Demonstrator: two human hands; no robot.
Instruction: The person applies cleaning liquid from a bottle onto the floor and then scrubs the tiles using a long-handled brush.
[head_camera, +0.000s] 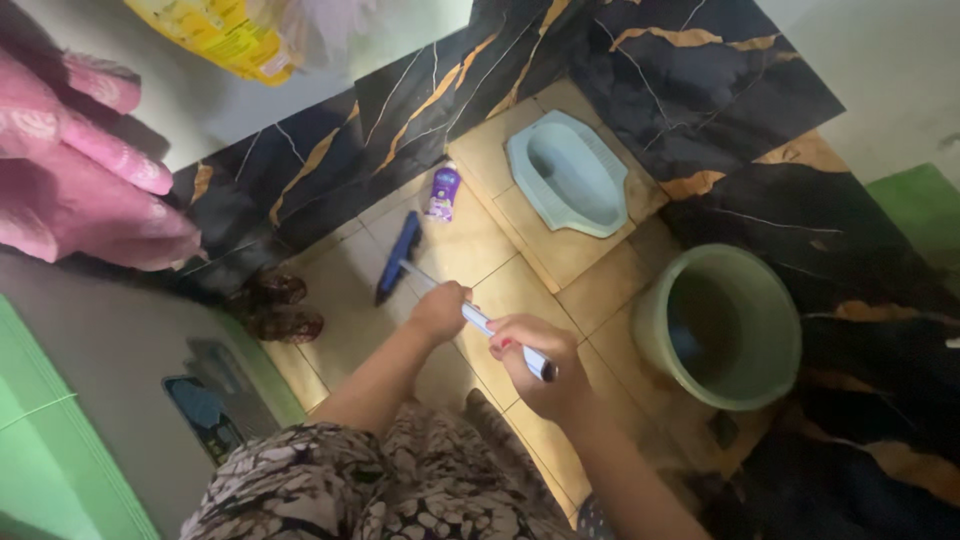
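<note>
Both my hands grip the pale handle of a long floor brush (402, 258). My left hand (440, 310) holds it lower down, and my right hand (535, 365) holds the upper end near the dark cap. The blue brush head rests on the beige floor tiles (560, 260), close to a small purple and white bottle (443, 192) standing by the black marbled wall. A pale blue squat toilet (572, 172) is set into the floor beyond the bottle.
A large green bucket (722, 325) with a dark scoop inside stands at the right. A pair of brown sandals (275, 308) lies near the green door (60, 440) at the left. Pink cloth (80, 170) hangs at the upper left, a yellow bag (225, 35) above.
</note>
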